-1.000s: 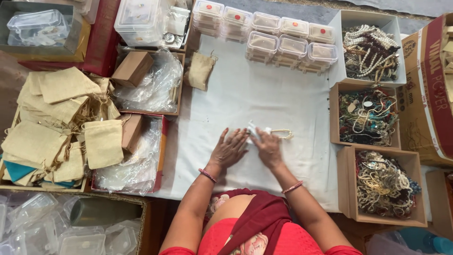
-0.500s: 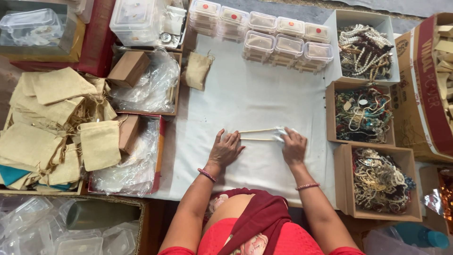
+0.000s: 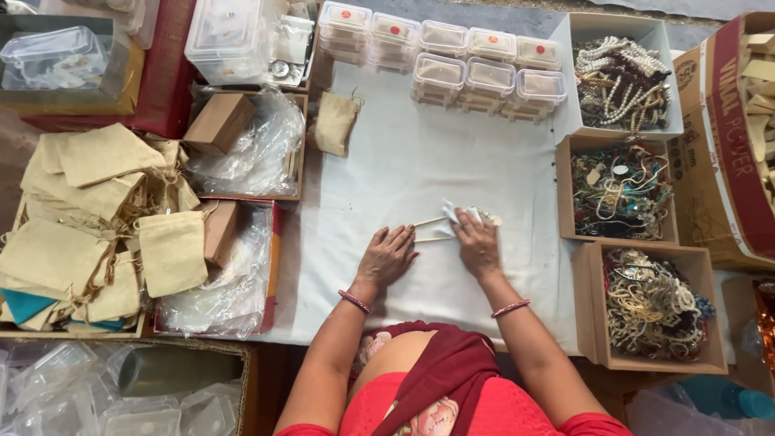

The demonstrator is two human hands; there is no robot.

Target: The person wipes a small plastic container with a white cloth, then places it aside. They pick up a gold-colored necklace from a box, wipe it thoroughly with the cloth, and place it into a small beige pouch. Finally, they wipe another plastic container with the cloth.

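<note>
1. At the far left we see a heap of beige cloth pouches (image 3: pixel 97 234).
2. Our left hand (image 3: pixel 386 258) lies flat on the white cloth (image 3: pixel 420 153), fingers spread, its fingertips touching two thin sticks (image 3: pixel 429 229).
3. Our right hand (image 3: pixel 478 246) presses down on a small clear plastic bag (image 3: pixel 462 213) at the sticks' right end; the fingers are bent, pinching it.
4. At the right stand cardboard boxes of bead necklaces (image 3: pixel 622 194).

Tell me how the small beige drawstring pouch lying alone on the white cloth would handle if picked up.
The beige pouch looks like soft fabric, so it would probably flop and sag. It lies flat, so likely light and near empty. It seems unlikely to roll or slip on the white cloth.
</note>
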